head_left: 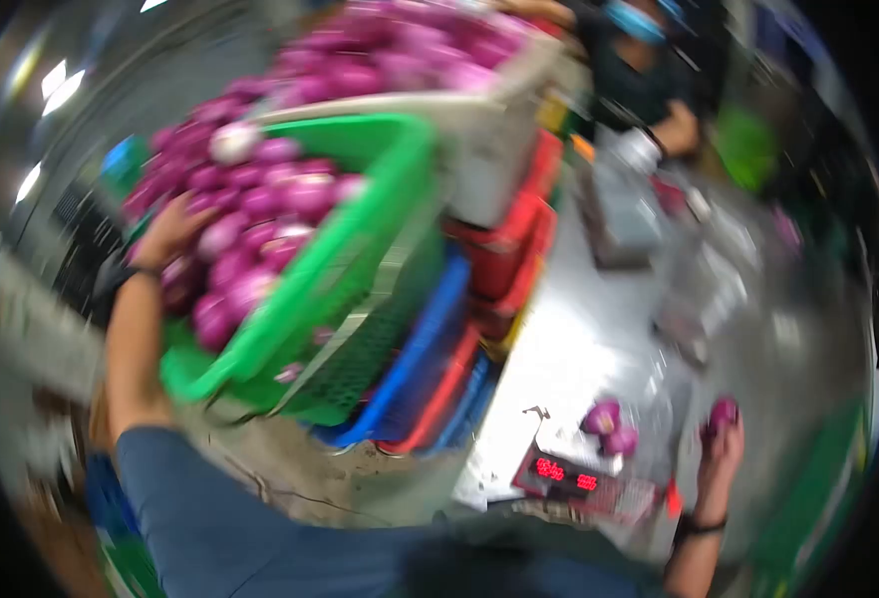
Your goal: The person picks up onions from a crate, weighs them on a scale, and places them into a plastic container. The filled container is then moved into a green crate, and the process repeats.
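Observation:
My left hand point(172, 231) reaches into a green crate point(350, 249) heaped with purple onions point(260, 204); its fingers are spread over the onions at the crate's left side. At the right, my right hand point(724, 444) is closed round a purple onion point(724, 411) above the metal table point(549, 349). Beside it, a few onions point(611, 429) lie on a scale point(589, 483) with a red lit display. The view is blurred by motion.
A pale crate point(489, 149) full of onions stands behind the green one. Blue point(410, 369) and red crates point(519, 249) are stacked below. Across the table a person point(649, 90) in a mask works near clear plastic bags point(699, 299).

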`<state>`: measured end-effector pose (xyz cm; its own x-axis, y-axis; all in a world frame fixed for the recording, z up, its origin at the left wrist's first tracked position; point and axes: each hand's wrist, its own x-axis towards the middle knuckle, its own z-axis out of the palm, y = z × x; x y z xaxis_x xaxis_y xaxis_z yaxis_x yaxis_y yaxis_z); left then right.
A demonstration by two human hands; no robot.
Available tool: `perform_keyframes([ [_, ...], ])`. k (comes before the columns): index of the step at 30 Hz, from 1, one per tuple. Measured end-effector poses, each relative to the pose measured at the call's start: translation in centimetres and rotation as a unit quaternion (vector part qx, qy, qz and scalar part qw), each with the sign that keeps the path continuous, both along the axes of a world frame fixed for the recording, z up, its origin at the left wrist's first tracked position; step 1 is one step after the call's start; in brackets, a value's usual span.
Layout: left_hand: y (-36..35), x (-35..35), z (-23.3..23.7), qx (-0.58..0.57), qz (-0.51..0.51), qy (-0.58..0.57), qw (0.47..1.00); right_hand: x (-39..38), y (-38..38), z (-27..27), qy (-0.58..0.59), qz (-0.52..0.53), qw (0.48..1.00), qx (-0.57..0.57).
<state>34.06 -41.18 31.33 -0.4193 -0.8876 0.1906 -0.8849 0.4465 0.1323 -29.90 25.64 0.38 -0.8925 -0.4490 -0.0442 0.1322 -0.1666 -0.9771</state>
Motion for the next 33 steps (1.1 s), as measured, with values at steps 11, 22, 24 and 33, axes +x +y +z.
perform_keyframes([
  [11,-1.6,1.0,5.5,0.070,-0.044,0.300,0.950,3.1,1.8,0.2,-0.179,-0.022,0.978,-0.100],
  [22,38.5,-18.2,-2.9,-0.153,-0.376,0.363,0.839,-0.2,4.0,-7.5,-0.069,-0.092,0.979,0.169],
  [24,40.5,-21.1,-6.6,0.040,-0.397,0.326,0.857,-0.1,4.6,-7.8,-0.046,-0.108,0.965,0.234],
  [33,44.2,-38.0,-25.7,0.240,-0.389,0.188,0.870,-1.1,5.5,-12.3,0.165,-0.042,0.886,0.431],
])
